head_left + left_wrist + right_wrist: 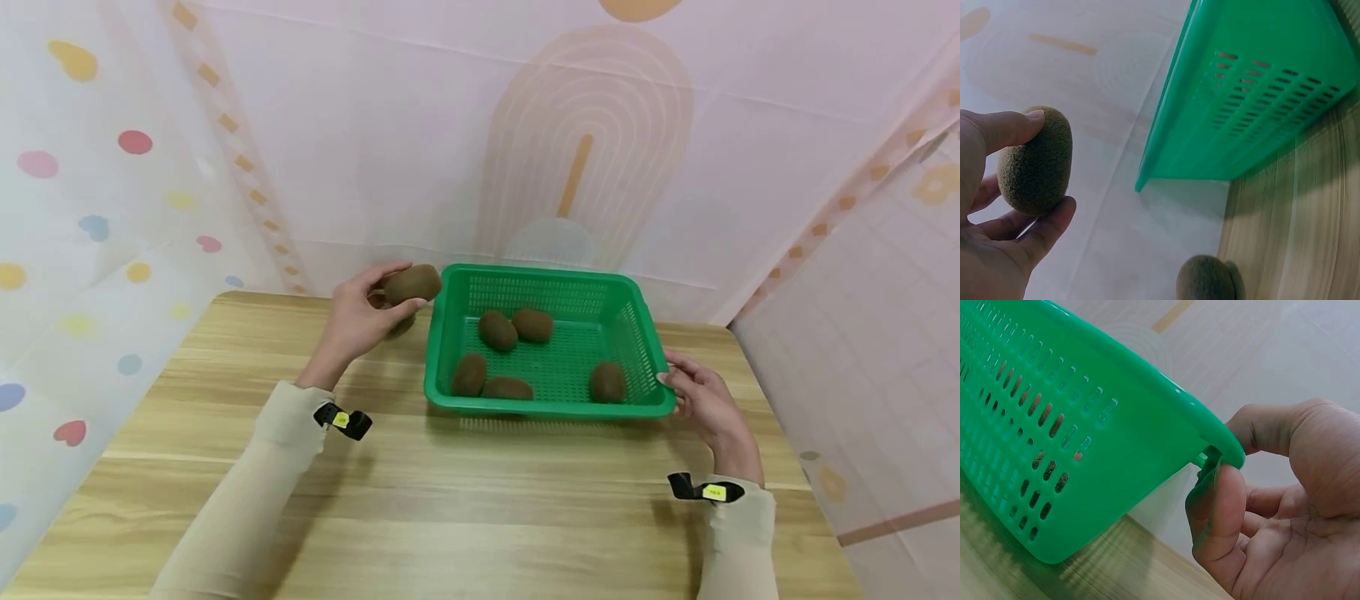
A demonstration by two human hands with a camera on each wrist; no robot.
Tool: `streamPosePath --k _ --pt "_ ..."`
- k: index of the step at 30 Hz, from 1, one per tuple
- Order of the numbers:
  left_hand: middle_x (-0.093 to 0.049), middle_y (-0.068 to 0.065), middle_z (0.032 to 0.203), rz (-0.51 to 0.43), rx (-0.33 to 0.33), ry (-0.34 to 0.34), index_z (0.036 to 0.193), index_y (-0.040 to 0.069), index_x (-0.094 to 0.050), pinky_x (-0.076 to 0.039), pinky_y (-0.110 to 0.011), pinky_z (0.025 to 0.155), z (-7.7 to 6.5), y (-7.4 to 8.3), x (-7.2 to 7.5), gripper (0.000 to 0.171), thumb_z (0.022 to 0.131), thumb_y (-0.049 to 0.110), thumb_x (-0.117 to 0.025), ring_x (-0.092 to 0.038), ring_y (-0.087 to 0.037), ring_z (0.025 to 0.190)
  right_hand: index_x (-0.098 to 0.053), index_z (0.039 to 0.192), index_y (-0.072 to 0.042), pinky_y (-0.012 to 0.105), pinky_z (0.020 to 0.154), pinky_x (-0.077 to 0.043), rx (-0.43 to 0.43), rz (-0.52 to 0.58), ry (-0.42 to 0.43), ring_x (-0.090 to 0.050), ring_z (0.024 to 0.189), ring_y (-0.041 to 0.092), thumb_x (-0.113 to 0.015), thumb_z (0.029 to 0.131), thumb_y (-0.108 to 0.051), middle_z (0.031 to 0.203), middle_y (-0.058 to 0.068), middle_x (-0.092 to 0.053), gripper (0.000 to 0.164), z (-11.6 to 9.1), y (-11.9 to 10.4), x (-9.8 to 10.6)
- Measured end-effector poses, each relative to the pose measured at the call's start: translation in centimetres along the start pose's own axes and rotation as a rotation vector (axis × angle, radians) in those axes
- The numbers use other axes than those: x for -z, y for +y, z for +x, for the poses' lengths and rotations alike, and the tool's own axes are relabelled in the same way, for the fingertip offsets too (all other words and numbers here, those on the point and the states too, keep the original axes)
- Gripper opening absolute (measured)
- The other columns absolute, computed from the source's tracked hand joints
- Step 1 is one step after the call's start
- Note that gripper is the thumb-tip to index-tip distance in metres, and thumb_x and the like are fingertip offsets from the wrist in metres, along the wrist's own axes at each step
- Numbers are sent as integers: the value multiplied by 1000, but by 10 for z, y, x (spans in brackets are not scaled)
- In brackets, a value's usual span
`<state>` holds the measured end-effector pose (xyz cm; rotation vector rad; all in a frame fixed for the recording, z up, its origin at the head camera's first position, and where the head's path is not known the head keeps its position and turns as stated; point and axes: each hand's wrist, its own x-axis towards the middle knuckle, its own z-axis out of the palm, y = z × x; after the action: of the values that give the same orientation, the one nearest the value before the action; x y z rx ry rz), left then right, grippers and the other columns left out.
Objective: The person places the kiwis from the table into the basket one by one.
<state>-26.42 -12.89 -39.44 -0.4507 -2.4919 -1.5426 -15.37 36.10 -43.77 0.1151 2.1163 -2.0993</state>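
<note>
My left hand grips a brown fuzzy kiwi between thumb and fingers, raised just outside the left rim of a green plastic basket. In the left wrist view the held kiwi is clear of the basket wall. Another kiwi lies on the table below that hand, partly hidden by it. My right hand pinches the basket's right rim near the front corner, its thumb and fingers around the edge. Several kiwis lie inside the basket.
The basket is on a wood-grain table, toward its back edge. A patterned cloth backdrop rises directly behind the table, with more printed cloth on the left and right sides.
</note>
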Motion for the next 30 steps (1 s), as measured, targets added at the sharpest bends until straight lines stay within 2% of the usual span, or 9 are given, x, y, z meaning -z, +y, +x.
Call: streamPosePath --k 2,5,7,12,19,30 --pt "-68 -15 131 -9 -11 -13 140 16 -64 -56 -21 85 2 3 -3 57 88 27 -83 -70 -29 107 -50 141 -9 19 60 -54 -3 6 11 -68 77 2 -61 104 -14 103 -10 -68 39 0 -1 0" --pt "-67 -14 132 -33 -31 -34 140 16 -64 -60 -34 90 6 7 -8 56 88 25 -83 -70 -29 109 -51 139 -11 19 60 -54 -12 15 20 -69 77 2 -62 103 -13 102 -10 -67 38 0 -2 0" --pt "-66 -13 133 -45 -48 -44 140 15 -63 -60 -38 92 7 10 -12 56 88 24 -83 -69 -28 112 -51 139 -11 19 60 -54 -11 18 18 -69 77 2 -62 103 -12 102 -10 -68 38 0 -3 0" --pt "-66 -12 134 -55 -80 -71 140 14 -63 -59 -33 91 10 13 -20 56 89 23 -83 -67 -27 114 -51 139 -11 18 60 -54 -4 26 9 -70 77 2 -61 103 -12 102 -9 -68 37 1 -2 1" --pt "-66 -12 135 -41 -99 -92 140 11 -63 -58 -47 92 10 15 -31 56 89 23 -83 -65 -27 114 -52 138 -13 18 60 -54 -10 2 13 -70 77 1 -61 103 -12 103 -10 -68 36 2 -2 1" --pt "-66 -11 136 -7 -90 -120 142 12 -62 -56 -45 98 8 14 -43 56 91 26 -81 -65 -29 117 -48 142 -7 20 62 -57 -14 19 11 -71 79 3 -60 104 -11 103 -10 -70 40 1 -1 0"
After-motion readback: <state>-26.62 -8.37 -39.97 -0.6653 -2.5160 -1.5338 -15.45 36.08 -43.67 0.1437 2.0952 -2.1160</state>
